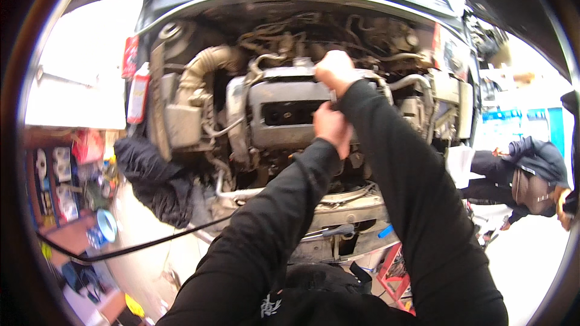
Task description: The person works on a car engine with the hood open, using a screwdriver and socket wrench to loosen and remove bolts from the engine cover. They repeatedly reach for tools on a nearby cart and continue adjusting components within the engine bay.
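Note:
Over the dirty engine of a car, both my hands are closed, one beyond the other. My right hand [336, 70] is the farther one, a fist at the back edge of the grey engine cover [289, 92]. Nearer to me, my left hand [332, 127] is curled over the right part of that cover, beside its dark rectangular opening. A short bit of metal shows between the two fists, but what they grip is mostly hidden by the fingers. A ribbed, beige air intake hose [205, 65] curves down left of the cover.
A screwdriver-like tool with a dark handle [339, 230] lies on the front crossmember [362, 214]. A black cloth [154, 175] drapes over the left front. Beside the left fender stands a red and white bottle [138, 93]. At the right is another person [525, 172] in dark clothes.

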### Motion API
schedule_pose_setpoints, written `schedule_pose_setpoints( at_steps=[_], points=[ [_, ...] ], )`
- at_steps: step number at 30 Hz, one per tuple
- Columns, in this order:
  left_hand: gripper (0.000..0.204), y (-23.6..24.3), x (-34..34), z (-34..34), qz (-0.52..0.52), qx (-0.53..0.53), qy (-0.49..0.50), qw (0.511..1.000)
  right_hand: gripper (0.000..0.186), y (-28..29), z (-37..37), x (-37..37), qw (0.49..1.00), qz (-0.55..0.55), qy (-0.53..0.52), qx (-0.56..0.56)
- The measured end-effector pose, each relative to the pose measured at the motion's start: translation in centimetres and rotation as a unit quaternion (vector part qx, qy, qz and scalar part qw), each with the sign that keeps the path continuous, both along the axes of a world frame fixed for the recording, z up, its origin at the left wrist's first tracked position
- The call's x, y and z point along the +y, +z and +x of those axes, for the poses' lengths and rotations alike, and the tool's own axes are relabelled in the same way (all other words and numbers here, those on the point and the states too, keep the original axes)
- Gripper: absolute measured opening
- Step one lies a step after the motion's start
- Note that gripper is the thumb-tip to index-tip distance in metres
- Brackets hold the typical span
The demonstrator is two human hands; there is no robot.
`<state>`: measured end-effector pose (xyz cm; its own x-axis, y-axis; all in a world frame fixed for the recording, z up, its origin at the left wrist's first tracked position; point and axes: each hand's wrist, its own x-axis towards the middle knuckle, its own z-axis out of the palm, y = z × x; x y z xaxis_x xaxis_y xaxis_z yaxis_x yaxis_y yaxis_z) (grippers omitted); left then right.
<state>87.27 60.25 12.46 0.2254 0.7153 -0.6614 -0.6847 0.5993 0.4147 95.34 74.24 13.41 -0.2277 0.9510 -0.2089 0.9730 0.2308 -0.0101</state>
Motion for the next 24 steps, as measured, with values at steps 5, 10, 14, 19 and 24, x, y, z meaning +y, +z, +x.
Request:
schedule_pose_setpoints(
  at_steps=[5, 10, 14, 19, 24],
  points=[
    [0.021, -2.8, -1.1, 2.0, 0.102, -0.16, 0.016, 0.982, 0.019, 2.0, -5.3, -3.9, 0.935, 0.062, -0.231, 0.264],
    [0.039, -4.3, 2.6, 8.6, 0.009, 0.07, -0.018, 0.997, 0.022, 3.2, -4.2, -3.3, 0.962, 0.011, -0.152, 0.225],
    [0.085, -6.6, 5.0, 7.8, -0.049, 0.223, -0.247, 0.942, 0.024, 3.3, -1.6, -4.3, 0.961, -0.012, -0.103, 0.258],
    [0.075, -10.4, 4.2, 4.6, 0.304, 0.239, -0.316, 0.867, 0.028, 1.3, 0.9, -4.1, 0.926, -0.095, -0.106, 0.351],
    [0.046, -7.9, -2.9, -1.9, 0.152, 0.027, -0.255, 0.955, 0.025, -1.0, 0.1, -4.8, 0.873, -0.164, -0.094, 0.449]
  ],
)
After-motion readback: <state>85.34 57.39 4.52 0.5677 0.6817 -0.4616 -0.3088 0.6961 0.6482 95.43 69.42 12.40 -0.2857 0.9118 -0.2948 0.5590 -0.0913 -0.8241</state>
